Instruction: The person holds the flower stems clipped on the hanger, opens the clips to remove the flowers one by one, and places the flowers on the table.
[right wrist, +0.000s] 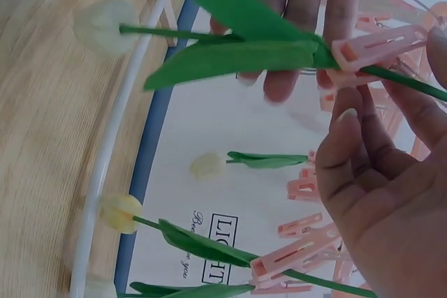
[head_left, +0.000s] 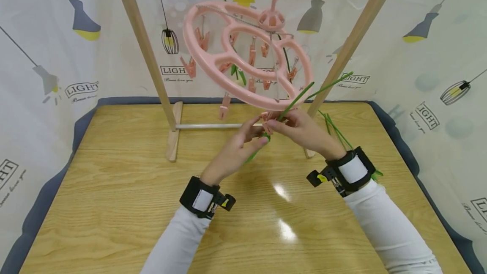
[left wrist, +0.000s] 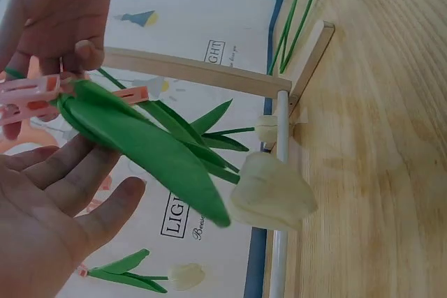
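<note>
A white artificial tulip (left wrist: 272,192) with green leaves (right wrist: 237,61) hangs head down at a pink clothespin (right wrist: 380,47). The clothespin grips the tulip's green stem (right wrist: 405,83) just above the leaves. My right hand (head_left: 304,129) pinches the clothespin, its thumb and forefinger at the handle end. Across from it, my left hand (head_left: 239,147) has its fingers (right wrist: 304,15) extended behind the clothespin and leaf base, thumb held apart. Above both hands is the round pink hanger (head_left: 243,94), tilted, with several other clothespins dangling from it.
More tulips hang clipped behind, among them a yellowish one (right wrist: 119,214). A wooden stand (head_left: 146,45) with a white crossbar (head_left: 209,126) frames the hanger. Loose green stems (head_left: 338,132) lie on the wooden table (head_left: 125,198), right of the stand. A printed curtain (head_left: 34,109) surrounds the table.
</note>
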A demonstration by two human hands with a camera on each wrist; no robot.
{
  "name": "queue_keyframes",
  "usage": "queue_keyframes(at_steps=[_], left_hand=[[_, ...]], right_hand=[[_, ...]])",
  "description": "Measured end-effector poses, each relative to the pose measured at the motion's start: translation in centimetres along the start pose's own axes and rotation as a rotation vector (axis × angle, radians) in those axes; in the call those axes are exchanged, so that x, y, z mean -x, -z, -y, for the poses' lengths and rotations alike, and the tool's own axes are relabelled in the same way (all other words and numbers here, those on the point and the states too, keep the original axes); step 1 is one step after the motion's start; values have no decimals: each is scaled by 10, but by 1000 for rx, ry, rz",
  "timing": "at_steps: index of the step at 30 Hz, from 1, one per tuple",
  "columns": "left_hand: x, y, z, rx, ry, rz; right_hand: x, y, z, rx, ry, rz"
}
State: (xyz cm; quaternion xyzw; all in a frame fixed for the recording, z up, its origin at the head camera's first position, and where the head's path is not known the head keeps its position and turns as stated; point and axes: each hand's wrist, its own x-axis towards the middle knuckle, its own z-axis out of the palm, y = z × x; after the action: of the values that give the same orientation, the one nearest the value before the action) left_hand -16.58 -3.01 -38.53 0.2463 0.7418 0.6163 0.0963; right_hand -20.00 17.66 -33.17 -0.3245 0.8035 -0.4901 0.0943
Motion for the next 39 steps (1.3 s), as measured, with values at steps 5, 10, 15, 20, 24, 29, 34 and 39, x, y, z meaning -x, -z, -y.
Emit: queue_keyframes(at_steps=[5,10,15,20,24,29,34,39], left_hand=[[-2,-3,2,-11,9,-21],[-3,-4,0,30,-34,-47],[-3,-6,-2,72,-79,-70],[-3,-7,-2,99,-86,-85],[-4,-10,-2,152,-135,-56],[-7,-14,-4,183,-195,-26],[-6,-17,-9,184,-212,-3],[-4,-18,-15,199,-209,20]], right_hand=[[0,-4,2,-36,-13,23],[2,-7,7,-20,-50,49],[3,-10,10,19,-53,55],[4,-13,11,51,-43,17],[6,-15,8,74,8,-29],[8,-13,4,63,71,-63],[15,-11,7,38,61,-72],[22,-9,12,33,36,-85]])
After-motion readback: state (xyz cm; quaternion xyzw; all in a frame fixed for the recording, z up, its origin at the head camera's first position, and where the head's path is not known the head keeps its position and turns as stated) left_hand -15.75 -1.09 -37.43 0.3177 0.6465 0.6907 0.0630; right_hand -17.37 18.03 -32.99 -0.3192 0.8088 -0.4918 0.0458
